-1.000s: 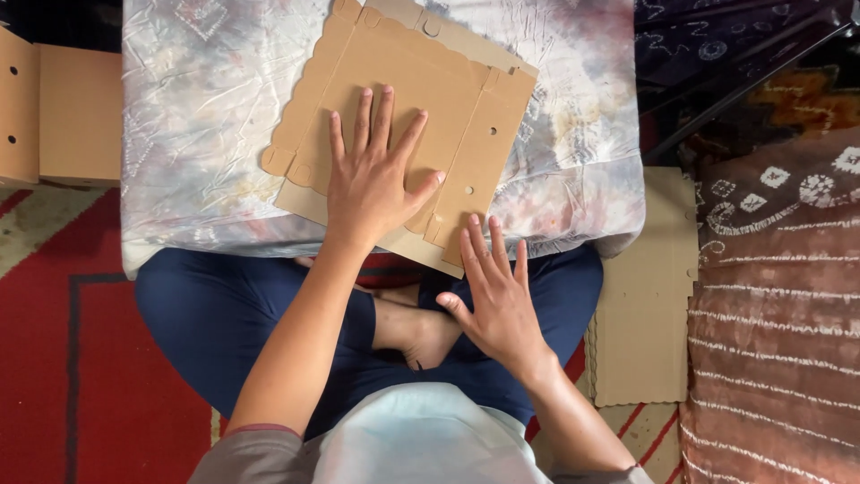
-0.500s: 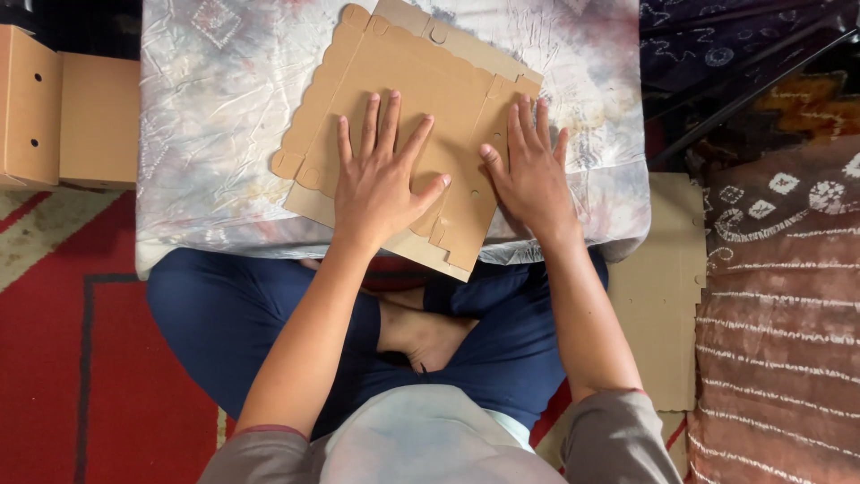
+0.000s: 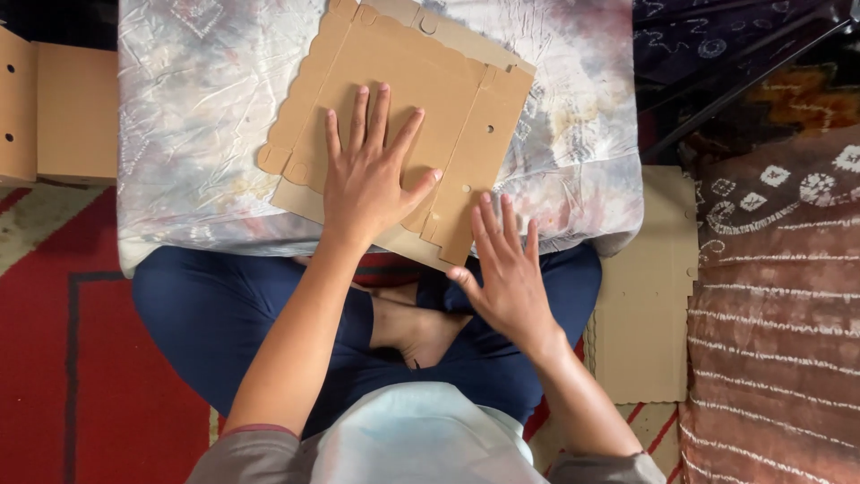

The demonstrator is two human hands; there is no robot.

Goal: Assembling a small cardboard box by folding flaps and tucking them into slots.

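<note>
Seated cross-legged, the person's left hand (image 3: 372, 184) presses flat, fingers spread, on a die-cut cardboard box blank (image 3: 403, 108) lying on the cloth-covered table (image 3: 197, 143), while the right hand (image 3: 506, 269), open and empty, has slid off toward five o'clock, leaving the blank pinned one-handed.

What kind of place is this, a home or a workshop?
Probably a home floor used for handwork: a red patterned rug, a low cloth-covered table, and flat cardboard box blanks under the left hand.
</note>
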